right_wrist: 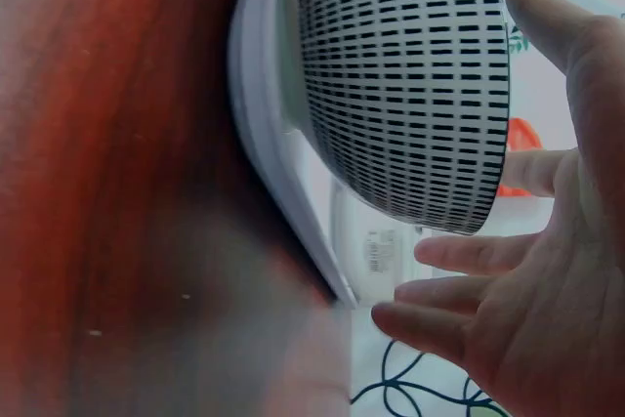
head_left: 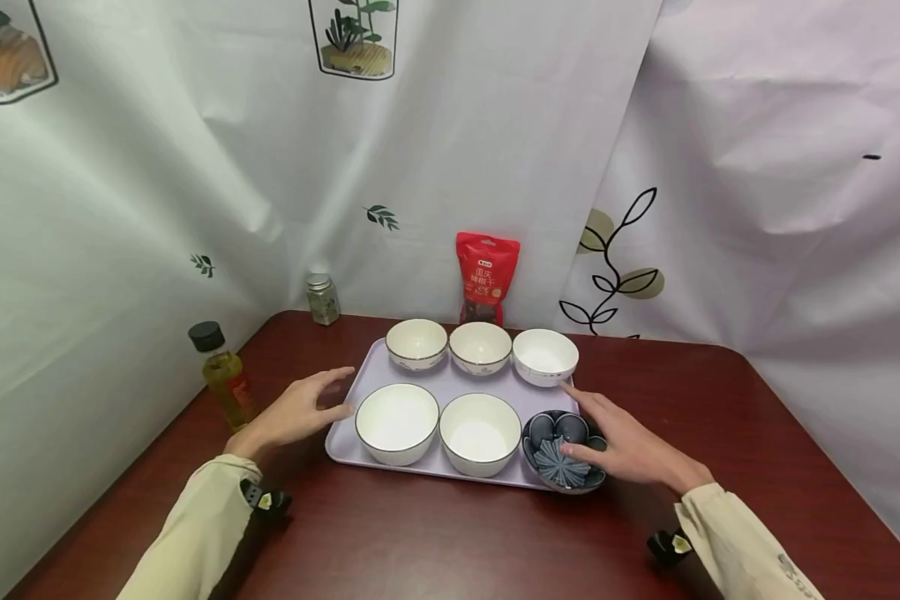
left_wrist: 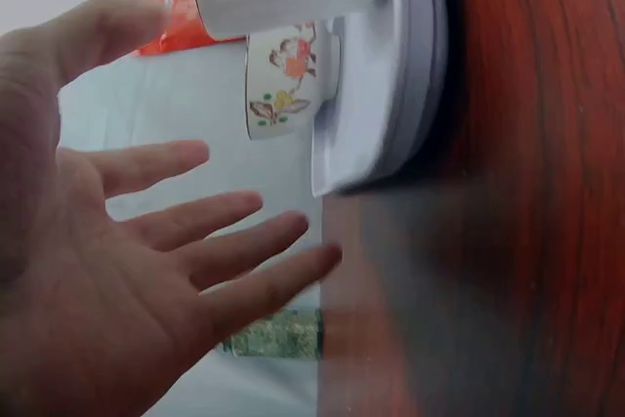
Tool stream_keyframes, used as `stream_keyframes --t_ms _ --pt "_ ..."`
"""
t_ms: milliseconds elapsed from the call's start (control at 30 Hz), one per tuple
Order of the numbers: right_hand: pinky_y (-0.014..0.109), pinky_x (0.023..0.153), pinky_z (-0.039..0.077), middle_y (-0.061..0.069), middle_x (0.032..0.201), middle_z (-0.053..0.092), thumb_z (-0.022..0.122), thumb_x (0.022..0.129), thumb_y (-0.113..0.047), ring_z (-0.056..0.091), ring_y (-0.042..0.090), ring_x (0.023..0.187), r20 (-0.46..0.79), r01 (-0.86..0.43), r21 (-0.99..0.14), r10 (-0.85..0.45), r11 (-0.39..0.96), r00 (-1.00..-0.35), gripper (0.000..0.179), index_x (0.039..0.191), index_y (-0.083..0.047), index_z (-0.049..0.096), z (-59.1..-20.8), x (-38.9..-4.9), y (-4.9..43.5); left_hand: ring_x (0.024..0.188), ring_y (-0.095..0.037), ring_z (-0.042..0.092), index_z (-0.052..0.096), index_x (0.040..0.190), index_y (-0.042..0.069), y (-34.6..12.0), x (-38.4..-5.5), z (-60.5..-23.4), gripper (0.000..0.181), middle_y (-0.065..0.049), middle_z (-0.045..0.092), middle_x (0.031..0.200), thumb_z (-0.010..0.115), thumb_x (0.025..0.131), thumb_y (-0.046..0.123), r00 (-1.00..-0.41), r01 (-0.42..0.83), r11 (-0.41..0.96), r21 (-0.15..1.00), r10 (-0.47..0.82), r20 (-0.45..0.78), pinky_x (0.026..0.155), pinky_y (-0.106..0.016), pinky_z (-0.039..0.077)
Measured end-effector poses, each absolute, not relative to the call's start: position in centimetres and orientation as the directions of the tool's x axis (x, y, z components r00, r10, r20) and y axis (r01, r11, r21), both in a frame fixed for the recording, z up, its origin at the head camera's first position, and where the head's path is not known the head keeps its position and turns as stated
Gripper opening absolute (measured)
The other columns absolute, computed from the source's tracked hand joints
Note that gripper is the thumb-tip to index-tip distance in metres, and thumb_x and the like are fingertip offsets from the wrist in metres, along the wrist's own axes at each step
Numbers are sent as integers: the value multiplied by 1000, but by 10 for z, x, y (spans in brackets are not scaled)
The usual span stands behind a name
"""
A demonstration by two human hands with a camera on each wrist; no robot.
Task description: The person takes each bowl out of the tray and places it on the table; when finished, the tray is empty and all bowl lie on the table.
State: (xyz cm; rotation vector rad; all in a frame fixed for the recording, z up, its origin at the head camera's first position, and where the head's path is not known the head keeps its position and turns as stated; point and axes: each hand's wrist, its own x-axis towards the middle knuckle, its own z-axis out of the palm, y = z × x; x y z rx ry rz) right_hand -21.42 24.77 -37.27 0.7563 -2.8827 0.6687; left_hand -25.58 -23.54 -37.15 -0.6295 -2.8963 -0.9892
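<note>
- Pale printed cloth (head_left: 450, 150) hangs behind a red-brown surface (head_left: 420, 542).
- Lilac tray (head_left: 461, 385) on the surface, carrying six bowls (head_left: 480, 429) in two rows; the front right bowl (right_wrist: 405, 85) holds dark blue-grey pieces (head_left: 561, 462).
- Hands well apart, fingers spread: left hand (head_left: 296, 412) beside the front left bowl (head_left: 397, 427), right hand (head_left: 630, 437) at the front right one; whether it touches, I cannot tell.
- Oil bottle (head_left: 227, 379) at left; jar (head_left: 322, 302) and red packet (head_left: 487, 271) behind.

Reference: tray (head_left: 444, 380). Left of tray, bottle (head_left: 223, 375) is partly hidden low down by left hand (head_left: 296, 414); label detail is too small to tell. Behind tray, red packet (head_left: 487, 267) carries illegible small print. Tray's front-right bowl (right_wrist: 400, 85) is partly covered by right hand (head_left: 630, 442); right wrist view's top edge crops it.
</note>
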Motion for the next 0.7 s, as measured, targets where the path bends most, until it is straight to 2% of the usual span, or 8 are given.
stream_keyframes --t_ms 167,333,500,700 --pt "58 104 46 18 144 53 72 88 -49 54 33 130 224 -527 -392 -478 754 -849 87 156 -11 34 -376 -211 250 122 -45 62 40 148 -8 -241 -259 -373 78 -31 52 142 75 88 27 -903 357 674 647 427 53 96 -50 56" --pt "53 102 49 14 141 55 77 83 -49 55 29 127 246 -546 -406 -487 733 -838 88 153 -12 39 -382 -209 252 102 -31 71 41 145 -11 -244 -264 -373 85 -29 60 131 82 79 23 -887 313 703 639 457 -68 85 -42 59" --pt "42 102 50 8 138 56 83 77 -47 55 24 124 246 -562 -441 -508 700 -826 93 153 -14 40 -388 -210 251 101 -28 69 42 144 -12 -249 -266 -376 88 -30 59 131 86 73 17 -868 286 686 669 481 -121 84 -40 59" --pt "37 104 48 8 141 54 86 74 -42 52 23 126 219 -557 -506 -526 659 -822 97 154 -16 38 -389 -210 253 98 -23 65 42 145 -10 -252 -269 -379 93 -24 60 126 87 69 21 -863 295 707 643 486 -139 81 -33 54"
